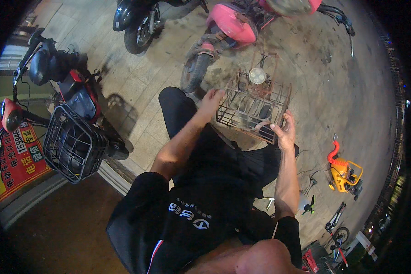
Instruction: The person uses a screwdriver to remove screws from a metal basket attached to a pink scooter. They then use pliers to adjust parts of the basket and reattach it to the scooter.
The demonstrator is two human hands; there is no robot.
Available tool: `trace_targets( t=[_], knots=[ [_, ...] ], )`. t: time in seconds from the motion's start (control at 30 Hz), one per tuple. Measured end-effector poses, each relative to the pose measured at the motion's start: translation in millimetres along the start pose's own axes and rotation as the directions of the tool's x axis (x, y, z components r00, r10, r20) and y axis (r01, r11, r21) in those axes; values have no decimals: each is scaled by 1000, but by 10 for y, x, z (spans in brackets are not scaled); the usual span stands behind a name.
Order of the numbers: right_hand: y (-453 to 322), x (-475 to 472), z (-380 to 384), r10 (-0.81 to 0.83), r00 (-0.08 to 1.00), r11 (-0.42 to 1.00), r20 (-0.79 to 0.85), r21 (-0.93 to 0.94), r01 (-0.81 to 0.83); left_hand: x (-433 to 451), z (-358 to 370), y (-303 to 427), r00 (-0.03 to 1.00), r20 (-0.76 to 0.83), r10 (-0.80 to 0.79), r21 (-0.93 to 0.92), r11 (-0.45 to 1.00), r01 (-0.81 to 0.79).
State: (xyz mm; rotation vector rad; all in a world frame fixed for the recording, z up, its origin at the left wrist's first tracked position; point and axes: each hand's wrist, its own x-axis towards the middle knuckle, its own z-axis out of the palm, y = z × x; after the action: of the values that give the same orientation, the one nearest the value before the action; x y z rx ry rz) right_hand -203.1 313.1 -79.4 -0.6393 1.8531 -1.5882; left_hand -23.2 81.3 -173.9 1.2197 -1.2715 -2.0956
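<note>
I hold a rusty wire basket (243, 114) in front of my lap, raised over the ground between my bent legs. My left hand (212, 101) grips its left side near the far corner. At the near right corner, my right hand (285, 132) has its thumb on the rim and its fingers around the outer side. A round headlight (257, 75) sits at the basket's far side, with a rusty metal bracket (275, 63) reaching beyond it. Through the wires, dark shapes near my feet are only partly visible.
Beyond the basket stands a pink electric scooter (231, 25) with a dirty front wheel (197, 72). A black scooter (138, 29) is farther left. At left is another scooter with a black wire basket (76, 144). A yellow air compressor (344, 174) with an orange coiled hose (334, 152) stands right.
</note>
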Motion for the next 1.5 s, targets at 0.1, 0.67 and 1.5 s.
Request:
trace_targets(
  t=[0.1,0.67,1.5],
  knots=[
    [104,-65,1,-111,993,991,29,-71,113,288,-12,3,921,203,-334,-236,896,377],
    [900,-260,-338,97,992,884,76,-465,-50,341,94,-271,919,289,-268,-211,918,334],
    [1344,-380,-24,370,929,927,7,-63,-369,207,59,-198,968,205,-146,28,989,143]
  ],
)
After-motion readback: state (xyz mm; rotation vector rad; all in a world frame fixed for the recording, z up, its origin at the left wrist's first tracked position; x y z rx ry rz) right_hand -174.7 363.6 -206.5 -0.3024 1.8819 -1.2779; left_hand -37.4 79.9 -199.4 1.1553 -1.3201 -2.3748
